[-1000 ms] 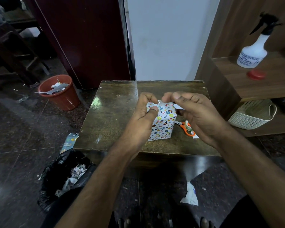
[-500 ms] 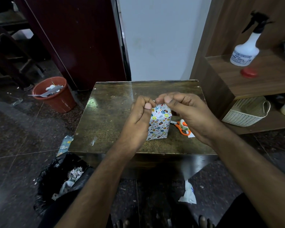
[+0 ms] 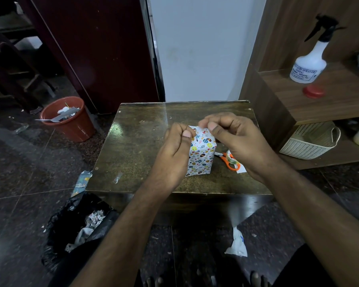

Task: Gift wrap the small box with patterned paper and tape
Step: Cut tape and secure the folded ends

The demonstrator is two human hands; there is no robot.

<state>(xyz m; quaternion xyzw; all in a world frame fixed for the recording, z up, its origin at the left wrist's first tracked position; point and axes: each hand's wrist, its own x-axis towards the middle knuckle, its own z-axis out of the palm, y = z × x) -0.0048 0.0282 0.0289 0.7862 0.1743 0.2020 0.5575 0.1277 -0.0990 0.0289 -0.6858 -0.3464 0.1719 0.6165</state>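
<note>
A small box (image 3: pixel 201 156) wrapped in white paper with colourful prints stands upright in the middle of a dark wooden table (image 3: pixel 141 146). My left hand (image 3: pixel 174 152) pinches the paper at the box's top left edge, thumb against curled fingers. My right hand (image 3: pixel 234 137) pinches the paper at the top right edge, fingers curled over the top. The top face of the box is mostly hidden by both hands. A roll of clear tape (image 3: pixel 230 158) and orange-handled scissors (image 3: pixel 228 161) lie on the table right of the box, partly behind my right wrist.
A loose strip of tape (image 3: pixel 118 177) lies near the table's front left. On the floor are a black rubbish bag (image 3: pixel 77 226), an orange bucket (image 3: pixel 69 119), paper scraps and a white wrapper (image 3: pixel 237 243). A shelf unit at right holds a spray bottle (image 3: pixel 311 59) and a white basket (image 3: pixel 311 141).
Both hands have closed in tighter over the top of the box, the fingers curling further on the paper. The box stays upright at the same spot on the table.
</note>
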